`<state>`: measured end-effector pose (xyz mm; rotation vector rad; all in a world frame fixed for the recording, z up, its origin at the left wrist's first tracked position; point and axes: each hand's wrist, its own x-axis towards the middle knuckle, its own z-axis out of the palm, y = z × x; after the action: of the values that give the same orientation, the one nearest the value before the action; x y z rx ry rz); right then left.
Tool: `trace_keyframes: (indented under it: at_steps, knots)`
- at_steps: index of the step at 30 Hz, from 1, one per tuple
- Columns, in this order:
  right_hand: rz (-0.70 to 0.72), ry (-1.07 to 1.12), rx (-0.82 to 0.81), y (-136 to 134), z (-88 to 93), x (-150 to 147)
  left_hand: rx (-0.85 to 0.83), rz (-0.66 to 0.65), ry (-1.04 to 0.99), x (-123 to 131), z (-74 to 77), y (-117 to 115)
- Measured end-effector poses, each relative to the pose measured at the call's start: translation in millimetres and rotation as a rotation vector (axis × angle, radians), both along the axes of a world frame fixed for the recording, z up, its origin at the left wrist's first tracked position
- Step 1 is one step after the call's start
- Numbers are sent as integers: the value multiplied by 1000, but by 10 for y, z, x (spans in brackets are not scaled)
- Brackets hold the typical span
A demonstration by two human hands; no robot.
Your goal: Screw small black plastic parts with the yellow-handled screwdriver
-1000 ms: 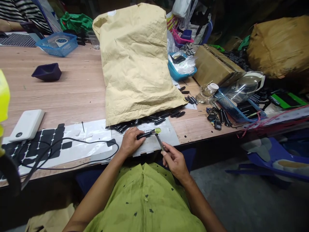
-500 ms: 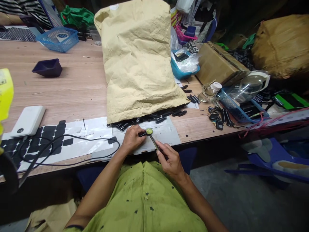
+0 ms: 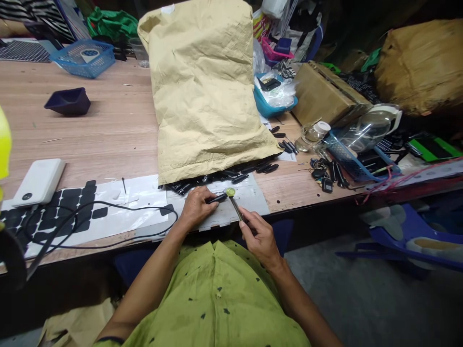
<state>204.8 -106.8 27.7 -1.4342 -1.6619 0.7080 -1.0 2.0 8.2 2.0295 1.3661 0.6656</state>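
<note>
My left hand (image 3: 197,205) is closed on a slim black plastic piece (image 3: 218,198), whose free end points right. In my right hand (image 3: 257,236) is a small hammer (image 3: 237,207) with a metal handle and a round yellow-green head, gripped by the handle. The hammer head is right at the tip of the black piece; whether they touch I cannot tell. Both hands are over a pale grey board (image 3: 249,198) at the table's front edge. Behind them, more black pieces (image 3: 191,184) spill from under a large tan sack (image 3: 206,96).
Left lie a white power bank (image 3: 39,180), a black cable (image 3: 126,208) and a sheet with black squares (image 3: 68,207). A purple tray (image 3: 68,102) and blue basket (image 3: 83,58) are farther back. Rightward are a jar (image 3: 313,136), keys (image 3: 321,176), another basket (image 3: 336,149) and a carton (image 3: 325,94).
The hammer head has shifted slightly right and up, from over the black piece to its tip, showing more of the piece. My right hand moved a little right; the left stays nearly still.
</note>
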Motion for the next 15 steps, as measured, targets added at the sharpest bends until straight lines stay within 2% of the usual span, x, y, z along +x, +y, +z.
trace_keyframes:
  at_steps: [4,9,15]
  knots:
    - [5,-27,-15,5,-30,4,0,-6,0,-3,6,8]
    - [-99,-40,-12,53,-57,58,-30,-2,-3,-20,12,23]
    - [-286,-294,91,113,-215,186,-33,-47,1,-60,5,18]
